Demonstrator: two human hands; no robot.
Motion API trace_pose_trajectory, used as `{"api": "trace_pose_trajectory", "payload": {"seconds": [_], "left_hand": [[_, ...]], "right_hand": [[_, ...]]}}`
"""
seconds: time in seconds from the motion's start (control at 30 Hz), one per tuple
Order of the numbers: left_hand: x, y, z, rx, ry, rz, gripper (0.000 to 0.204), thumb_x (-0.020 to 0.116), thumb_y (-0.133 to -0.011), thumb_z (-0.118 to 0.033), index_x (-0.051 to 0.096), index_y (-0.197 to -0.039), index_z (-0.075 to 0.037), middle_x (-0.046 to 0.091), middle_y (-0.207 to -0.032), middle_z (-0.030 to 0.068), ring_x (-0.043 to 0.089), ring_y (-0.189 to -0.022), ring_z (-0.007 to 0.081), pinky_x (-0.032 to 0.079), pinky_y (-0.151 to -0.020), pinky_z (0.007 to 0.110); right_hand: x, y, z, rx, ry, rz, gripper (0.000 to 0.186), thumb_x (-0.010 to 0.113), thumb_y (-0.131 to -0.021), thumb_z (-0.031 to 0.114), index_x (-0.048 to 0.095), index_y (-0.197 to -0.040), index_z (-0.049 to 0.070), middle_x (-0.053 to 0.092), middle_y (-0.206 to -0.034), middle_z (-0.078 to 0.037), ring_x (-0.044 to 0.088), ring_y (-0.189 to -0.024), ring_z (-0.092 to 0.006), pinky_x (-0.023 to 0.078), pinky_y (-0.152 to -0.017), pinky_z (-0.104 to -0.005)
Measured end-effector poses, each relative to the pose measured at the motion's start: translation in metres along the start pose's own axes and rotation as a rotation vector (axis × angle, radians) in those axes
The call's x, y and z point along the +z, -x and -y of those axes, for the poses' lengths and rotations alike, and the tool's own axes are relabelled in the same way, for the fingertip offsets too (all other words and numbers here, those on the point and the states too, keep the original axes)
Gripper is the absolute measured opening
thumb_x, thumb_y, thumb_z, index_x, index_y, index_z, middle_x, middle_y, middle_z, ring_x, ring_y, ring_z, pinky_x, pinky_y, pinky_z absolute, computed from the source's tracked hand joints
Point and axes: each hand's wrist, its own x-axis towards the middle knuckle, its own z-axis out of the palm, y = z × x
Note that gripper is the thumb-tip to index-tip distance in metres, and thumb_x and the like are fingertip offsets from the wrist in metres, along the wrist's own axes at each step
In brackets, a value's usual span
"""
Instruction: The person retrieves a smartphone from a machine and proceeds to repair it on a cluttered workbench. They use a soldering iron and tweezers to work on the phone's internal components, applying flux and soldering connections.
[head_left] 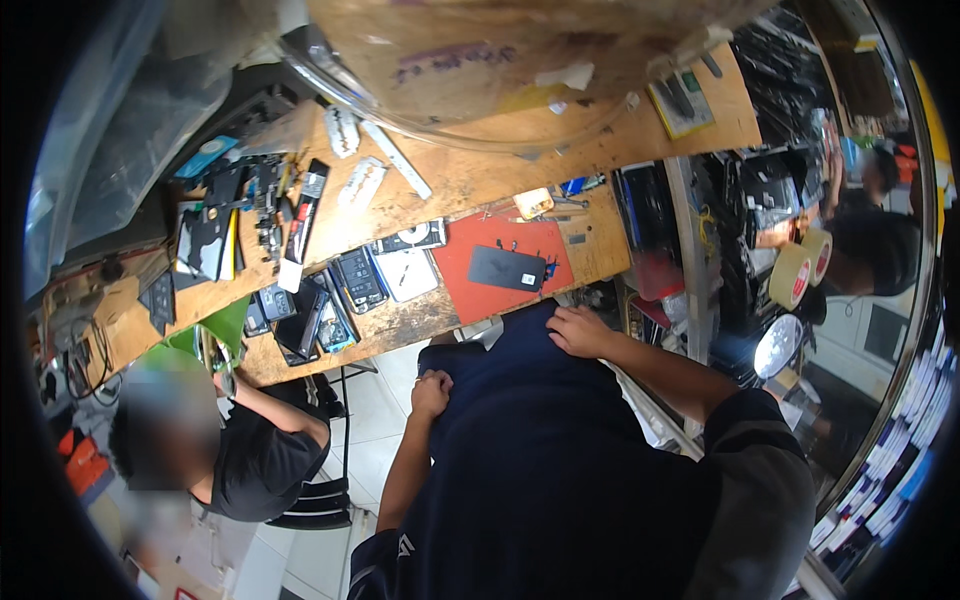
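My left hand (431, 392) rests on my dark blue trouser leg (520, 450), its fingers curled into the cloth. On the same dark cloth, nearer the bench edge, lies my right hand (577, 331) with its fingers bent. Neither hand holds a tool. Just beyond my right hand a red work mat (490, 295) lies on the wooden bench (470, 180), and a black phone (508, 267) lies flat on the mat.
Several phones and phone parts (330, 295) are spread over the bench's left part. Another person in a black shirt (255, 455) sits at lower left. Two rolls of tan tape (800, 265) and a lit round lamp (778, 345) are at right.
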Motion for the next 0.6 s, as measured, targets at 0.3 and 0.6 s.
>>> {"api": "trace_pose_trajectory", "payload": {"seconds": [0.3, 0.6], "left_hand": [[-0.001, 0.038, -0.025, 0.054, 0.326, 0.177, 0.024, 0.069, -0.102, -0.020, 0.076, -0.120, -0.007, 0.076, -0.114, 0.0198, 0.073, -0.115, 0.0370, 0.057, -0.096, 0.050], [0.053, -0.131, -0.020, 0.025, -0.336, -0.238, 0.058, 0.068, -0.095, -0.034, 0.062, -0.151, -0.017, 0.062, -0.152, 0.0162, 0.054, -0.145, 0.0390, 0.036, -0.124, 0.058]], "right_hand": [[0.012, -0.015, 0.013, -0.278, -0.527, 0.451, 0.018, 0.072, -0.100, 0.021, 0.070, -0.105, 0.005, 0.073, -0.094, -0.012, 0.072, -0.092, -0.0307, 0.055, -0.083, -0.0470], [0.160, -0.216, 0.022, 0.015, -0.211, 0.186, 0.035, 0.061, -0.100, 0.025, 0.072, -0.123, 0.000, 0.074, -0.121, -0.028, 0.071, -0.119, -0.0441, 0.055, -0.102, -0.0551]]}}
